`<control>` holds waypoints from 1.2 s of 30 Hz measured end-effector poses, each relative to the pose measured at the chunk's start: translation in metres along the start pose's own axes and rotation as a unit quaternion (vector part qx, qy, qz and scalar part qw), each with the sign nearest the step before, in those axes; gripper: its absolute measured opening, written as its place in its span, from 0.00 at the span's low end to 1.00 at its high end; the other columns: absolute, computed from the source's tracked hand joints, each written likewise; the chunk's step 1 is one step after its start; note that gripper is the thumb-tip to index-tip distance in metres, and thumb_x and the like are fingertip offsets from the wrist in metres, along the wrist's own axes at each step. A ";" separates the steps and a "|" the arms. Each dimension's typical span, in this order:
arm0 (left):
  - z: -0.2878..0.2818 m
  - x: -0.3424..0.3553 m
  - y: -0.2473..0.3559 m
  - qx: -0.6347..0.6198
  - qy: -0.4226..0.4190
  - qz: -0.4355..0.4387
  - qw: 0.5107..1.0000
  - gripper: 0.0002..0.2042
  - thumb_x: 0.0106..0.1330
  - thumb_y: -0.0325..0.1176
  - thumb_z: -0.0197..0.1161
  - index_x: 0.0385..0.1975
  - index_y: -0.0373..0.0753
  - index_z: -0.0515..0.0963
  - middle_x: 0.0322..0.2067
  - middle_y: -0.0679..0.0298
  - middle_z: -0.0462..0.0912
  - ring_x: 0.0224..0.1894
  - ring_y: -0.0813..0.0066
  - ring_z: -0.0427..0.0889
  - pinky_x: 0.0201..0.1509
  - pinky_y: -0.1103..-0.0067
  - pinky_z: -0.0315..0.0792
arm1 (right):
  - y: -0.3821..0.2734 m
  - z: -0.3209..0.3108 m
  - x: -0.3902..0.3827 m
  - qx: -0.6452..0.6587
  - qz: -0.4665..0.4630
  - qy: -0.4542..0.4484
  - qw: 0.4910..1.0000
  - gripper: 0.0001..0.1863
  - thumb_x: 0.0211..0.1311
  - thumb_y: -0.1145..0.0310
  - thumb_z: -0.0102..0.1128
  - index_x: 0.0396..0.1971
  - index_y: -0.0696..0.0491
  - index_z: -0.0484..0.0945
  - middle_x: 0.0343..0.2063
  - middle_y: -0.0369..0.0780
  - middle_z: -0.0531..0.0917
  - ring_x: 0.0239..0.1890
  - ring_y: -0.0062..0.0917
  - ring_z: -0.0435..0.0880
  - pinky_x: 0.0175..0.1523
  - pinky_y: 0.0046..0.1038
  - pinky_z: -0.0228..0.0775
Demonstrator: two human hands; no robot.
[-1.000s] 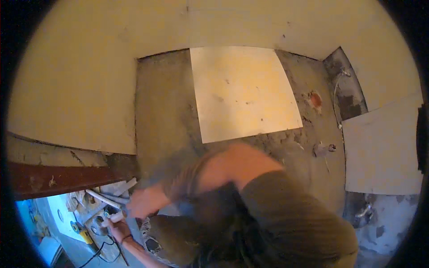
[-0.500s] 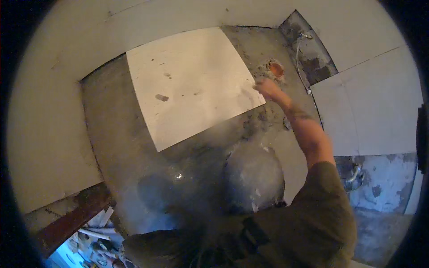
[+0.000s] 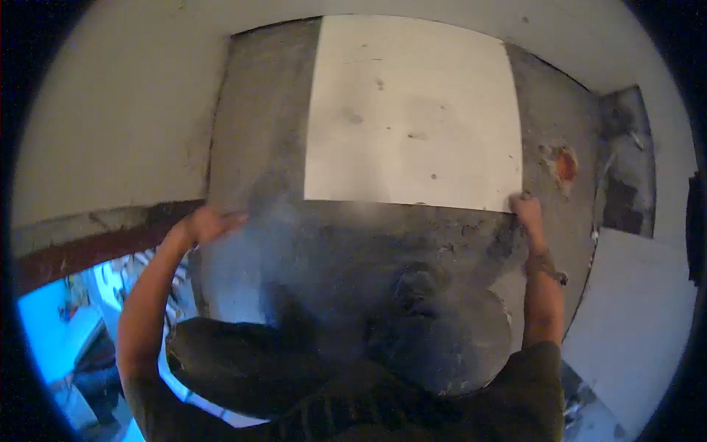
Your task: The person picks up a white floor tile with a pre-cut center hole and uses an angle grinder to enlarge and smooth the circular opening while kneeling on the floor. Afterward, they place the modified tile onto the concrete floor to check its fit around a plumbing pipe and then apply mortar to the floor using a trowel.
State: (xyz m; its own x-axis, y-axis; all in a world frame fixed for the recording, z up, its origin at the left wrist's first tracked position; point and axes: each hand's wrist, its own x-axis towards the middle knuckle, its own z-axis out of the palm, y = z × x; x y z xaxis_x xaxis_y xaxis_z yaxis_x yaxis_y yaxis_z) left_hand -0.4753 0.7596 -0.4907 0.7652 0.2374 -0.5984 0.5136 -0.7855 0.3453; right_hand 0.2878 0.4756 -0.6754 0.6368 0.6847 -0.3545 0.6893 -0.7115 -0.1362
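A large white square tile (image 3: pixel 412 110) with grey smudges lies on the grey cement floor (image 3: pixel 261 110). At its near right corner is my right hand (image 3: pixel 527 210), fingers curled in and touching the corner; it looks closed on the tile's edge. My left hand (image 3: pixel 210 223) is out to the left, apart from the tile, beside the doorway edge. Its fingers stretch rightward over the floor, and nothing shows in them. My knees and dark clothing fill the lower part of the view.
Walls enclose the floor on the left and far side. An orange-red round spot (image 3: pixel 565 166) in broken cement lies right of the tile. Farther right are a bare wall recess (image 3: pixel 626 158) and a pale wall panel (image 3: pixel 633 295). A reddish-brown sill (image 3: pixel 96 247) borders the cluttered, blue-lit area at lower left.
The view has turned, so the tile appears straighter and farther right. My left arm has come into view. My right hand has shifted from the tile's right edge to its near corner.
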 end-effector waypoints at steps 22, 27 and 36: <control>0.062 0.265 0.114 -0.327 0.226 -0.511 0.762 0.32 0.63 0.57 0.50 0.46 0.29 0.78 0.47 0.38 0.78 0.51 0.40 0.77 0.56 0.60 0.71 | 0.010 -0.050 -0.009 0.166 0.086 -0.047 0.981 0.37 0.53 0.38 0.60 0.39 0.63 0.80 0.37 0.58 0.82 0.45 0.51 0.81 0.52 0.43 0.71; 0.056 0.251 0.100 -0.250 0.221 -0.494 0.803 0.30 0.65 0.56 0.48 0.47 0.32 0.79 0.46 0.39 0.79 0.51 0.40 0.77 0.55 0.59 0.71 | -0.008 -0.051 -0.010 0.185 0.083 -0.054 0.978 0.36 0.53 0.38 0.60 0.39 0.63 0.80 0.38 0.57 0.82 0.45 0.50 0.81 0.51 0.41 0.71; 0.124 0.257 0.063 -0.314 0.274 -0.543 0.729 0.28 0.61 0.56 0.60 0.42 0.32 0.79 0.41 0.42 0.82 0.45 0.45 0.81 0.48 0.62 0.73 | 0.009 -0.040 0.008 0.179 0.042 -0.073 0.980 0.33 0.54 0.41 0.61 0.36 0.63 0.81 0.35 0.55 0.83 0.41 0.46 0.82 0.48 0.40 0.72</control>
State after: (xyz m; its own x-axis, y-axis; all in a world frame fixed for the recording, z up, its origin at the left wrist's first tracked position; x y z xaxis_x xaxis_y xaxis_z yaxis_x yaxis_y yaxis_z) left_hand -0.2942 0.7002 -0.7121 -0.2726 0.8521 -0.4468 0.8770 0.4110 0.2487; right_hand 0.3130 0.4811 -0.6420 0.6120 0.6094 -0.5041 0.4536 -0.7926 -0.4074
